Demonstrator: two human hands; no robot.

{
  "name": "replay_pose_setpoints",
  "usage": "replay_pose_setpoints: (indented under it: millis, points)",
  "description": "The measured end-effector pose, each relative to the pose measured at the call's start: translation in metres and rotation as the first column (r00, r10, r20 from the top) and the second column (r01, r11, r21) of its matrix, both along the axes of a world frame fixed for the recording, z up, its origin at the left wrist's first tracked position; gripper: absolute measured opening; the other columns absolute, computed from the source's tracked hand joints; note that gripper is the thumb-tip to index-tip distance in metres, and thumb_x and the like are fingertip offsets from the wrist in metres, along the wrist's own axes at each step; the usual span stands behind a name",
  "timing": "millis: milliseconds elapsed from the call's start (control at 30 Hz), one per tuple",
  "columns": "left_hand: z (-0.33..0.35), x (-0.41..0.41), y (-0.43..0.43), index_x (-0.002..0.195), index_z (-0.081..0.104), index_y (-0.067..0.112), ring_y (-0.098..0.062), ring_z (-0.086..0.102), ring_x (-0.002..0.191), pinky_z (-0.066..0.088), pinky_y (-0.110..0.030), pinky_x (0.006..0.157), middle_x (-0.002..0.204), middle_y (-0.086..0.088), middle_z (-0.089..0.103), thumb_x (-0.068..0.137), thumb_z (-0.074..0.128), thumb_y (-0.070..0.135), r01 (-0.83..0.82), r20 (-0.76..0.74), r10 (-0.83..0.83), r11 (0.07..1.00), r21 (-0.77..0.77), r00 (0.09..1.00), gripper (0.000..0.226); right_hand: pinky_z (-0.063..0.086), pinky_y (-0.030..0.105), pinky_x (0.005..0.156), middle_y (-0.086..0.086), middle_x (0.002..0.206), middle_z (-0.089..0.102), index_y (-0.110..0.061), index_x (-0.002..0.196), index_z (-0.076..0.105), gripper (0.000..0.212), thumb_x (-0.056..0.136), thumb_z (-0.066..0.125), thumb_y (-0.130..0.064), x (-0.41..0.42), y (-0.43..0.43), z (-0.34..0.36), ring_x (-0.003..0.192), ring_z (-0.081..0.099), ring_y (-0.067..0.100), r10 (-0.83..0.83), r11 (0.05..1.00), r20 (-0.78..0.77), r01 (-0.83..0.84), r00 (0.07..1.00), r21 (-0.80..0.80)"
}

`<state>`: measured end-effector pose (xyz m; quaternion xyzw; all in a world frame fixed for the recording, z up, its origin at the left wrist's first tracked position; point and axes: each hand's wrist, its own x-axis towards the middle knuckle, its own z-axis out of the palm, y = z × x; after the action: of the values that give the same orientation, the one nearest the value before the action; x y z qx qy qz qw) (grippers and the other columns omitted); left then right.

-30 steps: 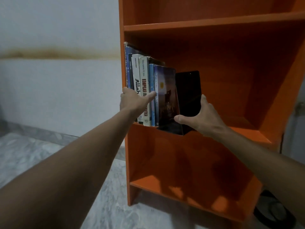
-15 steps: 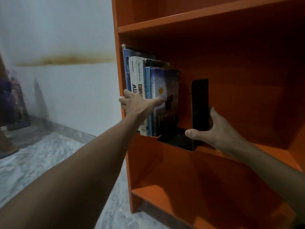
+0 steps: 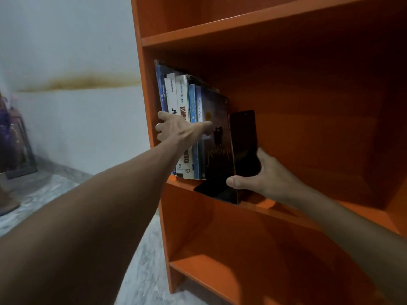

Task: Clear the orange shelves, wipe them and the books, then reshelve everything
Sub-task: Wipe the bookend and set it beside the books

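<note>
white spine point(image 3: 182, 95) lettered "komp" behind left hand point(image 3: 180, 130); right hand point(image 3: 271, 179) grips bookend point(image 3: 242, 137).

Bookcase point(image 3: 145, 84), seen from the front, is standing against the wall point(image 3: 77, 128) on the floor point(image 3: 143, 278), with the wall running off to its left. The books point(image 3: 189, 128) are standing in a row at the left end of the middle shelf point(image 3: 308, 214), spines facing forward, the leftmost beside the side panel. The bookend point(image 3: 242, 139) is standing just right of the last book, its base lying at the shelf's front edge. The left hand point(image 3: 178, 130) is resting across the spines. The right hand point(image 3: 262, 175) is gripping the bookend from the right, thumb on the base in front, fingers behind the upright. The upper shelf point(image 3: 242, 25) is lying above, the lower shelf point(image 3: 209, 276) below.
</note>
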<state>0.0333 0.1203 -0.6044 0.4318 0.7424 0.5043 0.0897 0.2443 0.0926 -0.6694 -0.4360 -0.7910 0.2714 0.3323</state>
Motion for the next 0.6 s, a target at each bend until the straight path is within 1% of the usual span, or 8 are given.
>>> replay_pose_setpoints:
  millis: [67, 133, 200, 300, 400, 467, 500, 600]
  points:
    - [0.004, 0.001, 0.004, 0.148, 0.011, 0.011, -0.041, 0.044, 0.124, 0.044, -0.051, 0.102, 0.14, -0.023, 0.035, 0.057, 0.082, 0.065, -0.008, 0.018, 0.008, 1.0, -0.006, 1.0, 0.128, 0.043, 0.025, 0.094, -0.012, 0.141, 0.047, -0.029, 0.145, 0.033, 0.104, 0.059, 0.08, -0.065, -0.016, 0.009, -0.003, 0.13, 0.046, 0.013, -0.004, 1.0, -0.027, 0.003, 1.0, -0.009]
    - [0.003, 0.001, 0.005, 0.148, 0.011, 0.011, -0.041, 0.044, 0.124, 0.044, -0.05, 0.102, 0.141, -0.023, 0.034, 0.058, 0.082, 0.066, 0.002, 0.029, -0.002, 1.0, -0.001, 1.0, 0.127, 0.046, 0.022, 0.085, -0.011, 0.133, 0.054, -0.027, 0.139, 0.039, 0.102, 0.055, 0.08, -0.068, -0.03, 0.015, -0.006, 0.124, 0.052, 0.013, 0.0, 0.999, -0.063, -0.002, 0.998, -0.033]
    - [-0.001, -0.002, 0.006, 0.148, 0.009, 0.011, -0.04, 0.045, 0.123, 0.045, -0.05, 0.102, 0.141, -0.022, 0.035, 0.06, 0.082, 0.063, 0.018, 0.041, -0.018, 1.0, 0.008, 0.999, 0.125, 0.041, 0.025, 0.094, -0.004, 0.143, 0.048, -0.021, 0.146, 0.035, 0.105, 0.061, 0.08, -0.063, -0.042, 0.019, -0.009, 0.132, 0.046, 0.019, 0.003, 0.999, -0.106, -0.008, 0.994, -0.045]
    - [-0.01, -0.007, 0.006, 0.146, 0.011, 0.012, -0.037, 0.046, 0.122, 0.046, -0.05, 0.101, 0.139, -0.02, 0.036, 0.062, 0.081, 0.061, 0.036, 0.061, -0.038, 0.998, 0.042, 0.997, 0.12, 0.035, 0.025, 0.095, 0.004, 0.15, 0.041, -0.009, 0.148, 0.032, 0.099, 0.071, 0.078, -0.05, -0.054, 0.018, -0.014, 0.137, 0.039, 0.021, -0.062, 0.998, -0.142, 0.057, 0.988, -0.039]
    - [-0.02, -0.01, 0.002, 0.147, 0.01, 0.011, -0.036, 0.044, 0.124, 0.045, -0.049, 0.101, 0.138, -0.019, 0.036, 0.061, 0.078, 0.066, 0.041, 0.026, -0.043, 0.997, 0.07, 0.999, 0.122, 0.038, 0.027, 0.095, -0.005, 0.142, 0.049, -0.01, 0.144, 0.04, 0.091, 0.07, 0.078, -0.049, -0.062, 0.017, -0.02, 0.127, 0.045, 0.013, -0.087, 0.993, -0.219, 0.068, 0.972, -0.094]
    - [-0.024, -0.012, -0.001, 0.148, 0.008, 0.01, -0.037, 0.042, 0.125, 0.045, -0.05, 0.101, 0.139, -0.02, 0.035, 0.06, 0.077, 0.066, 0.055, -0.015, -0.054, 0.995, 0.08, 0.998, 0.124, 0.039, 0.033, 0.104, -0.007, 0.138, 0.051, -0.013, 0.142, 0.041, 0.099, 0.061, 0.078, -0.056, -0.067, 0.014, -0.019, 0.127, 0.046, 0.013, -0.092, 0.988, -0.272, 0.053, 0.958, -0.148]
    - [-0.025, -0.013, -0.003, 0.148, 0.009, 0.01, -0.036, 0.041, 0.124, 0.045, -0.05, 0.101, 0.139, -0.02, 0.035, 0.06, 0.076, 0.065, 0.065, -0.034, -0.063, 0.994, 0.083, 0.997, 0.124, 0.04, 0.038, 0.106, -0.006, 0.133, 0.055, -0.016, 0.14, 0.044, 0.095, 0.06, 0.079, -0.054, -0.068, 0.015, -0.019, 0.127, 0.048, 0.015, -0.091, 0.984, -0.303, 0.039, 0.949, -0.175]
    - [-0.026, -0.018, -0.008, 0.147, 0.01, 0.008, -0.034, 0.041, 0.121, 0.045, -0.049, 0.099, 0.135, -0.019, 0.036, 0.06, 0.074, 0.059, 0.099, -0.087, -0.092, 0.991, 0.085, 0.992, 0.119, 0.049, 0.038, 0.099, -0.006, 0.107, 0.067, -0.023, 0.117, 0.058, 0.044, 0.078, 0.077, -0.016, -0.067, 0.018, -0.017, 0.11, 0.06, 0.013, -0.041, 0.948, -0.473, -0.114, 0.88, -0.296]
